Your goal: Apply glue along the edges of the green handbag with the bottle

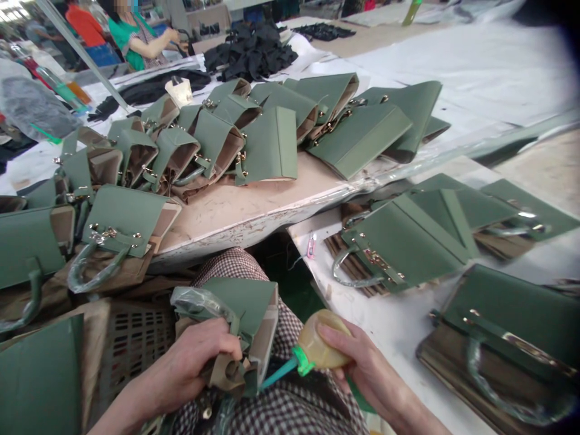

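On my lap lies a green handbag [251,302] with its handle in clear plastic wrap. My left hand [206,353] grips this handbag near its edge, by the handle and brown lining. In my right hand [353,356] is a yellowish squeeze bottle [325,338], tilted down to the left. The bottle has a green collar and a long blue-green nozzle [280,372]. The nozzle's tip is at the bag's lower edge; whether it touches I cannot tell. My left hand hides part of the lining.
Many similar green handbags [267,145] crowd the table ahead. More bags [408,241] lie on the white surface at right. A plastic crate [136,338] stands at left under bags. Black pieces [254,48] are heaped farther back; a person in green [131,42] is beyond.
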### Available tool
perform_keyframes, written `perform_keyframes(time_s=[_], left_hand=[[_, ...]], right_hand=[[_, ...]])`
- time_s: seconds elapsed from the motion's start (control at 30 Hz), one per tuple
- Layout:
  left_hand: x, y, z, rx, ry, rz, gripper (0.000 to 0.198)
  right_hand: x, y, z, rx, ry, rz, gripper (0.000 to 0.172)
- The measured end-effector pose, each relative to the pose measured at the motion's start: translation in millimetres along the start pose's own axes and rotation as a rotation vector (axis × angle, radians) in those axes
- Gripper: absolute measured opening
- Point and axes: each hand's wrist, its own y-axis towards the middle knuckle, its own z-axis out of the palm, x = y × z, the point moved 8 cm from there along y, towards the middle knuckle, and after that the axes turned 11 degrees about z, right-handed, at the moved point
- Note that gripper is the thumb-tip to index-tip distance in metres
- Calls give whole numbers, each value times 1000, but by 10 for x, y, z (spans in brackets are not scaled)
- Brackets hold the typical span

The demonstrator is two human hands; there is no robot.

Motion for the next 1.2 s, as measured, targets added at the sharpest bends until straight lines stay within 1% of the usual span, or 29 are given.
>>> perform_keyframes(time_s=[0.07,0.13,0.2,0.27,0.3,0.37,0.43,0.53,0.7,0.83,0.9,0.93,1.0,1.1,1.2], left_hand=[[2,20,-2,4,2,3,33],[7,37,-3,7,13,1,32],[9,44,0,8,25,5,30],[10,42,10,11,28,13,28],[6,38,17,14,24,22,28],[5,27,38,31,18,34,28],[-1,23,54,49,26,46,31],[-23,44,58,64,56,65,35],[-81,115,37,61,59,92,39],[-104,123,26,56,50,98,36],[-106,109,34,62,56,98,35],[-106,101,42,68,61,100,34],[-106,88,64,82,78,107,33],[-97,91,93,96,95,111,34],[-93,108,94,90,90,108,37]], right_hand=[[14,44,-13,49,43,33,48],[35,93,-78,38,120,48,50],[97,132,-194,-38,194,-3,49],[205,144,-323,-142,184,-114,46],[269,139,-379,-198,128,-174,45],[397,122,-463,-318,-64,-268,49],[495,117,-513,-424,-251,-305,56],[585,146,-538,-507,-385,-315,64],[622,242,-487,-525,-497,-342,65],[713,238,-369,-533,-686,-497,55],[756,214,-328,-544,-755,-534,53],[765,210,-326,-545,-769,-518,52],[739,230,-361,-527,-739,-415,55],[653,273,-438,-465,-571,-269,60],[629,295,-464,-445,-469,-277,57]])
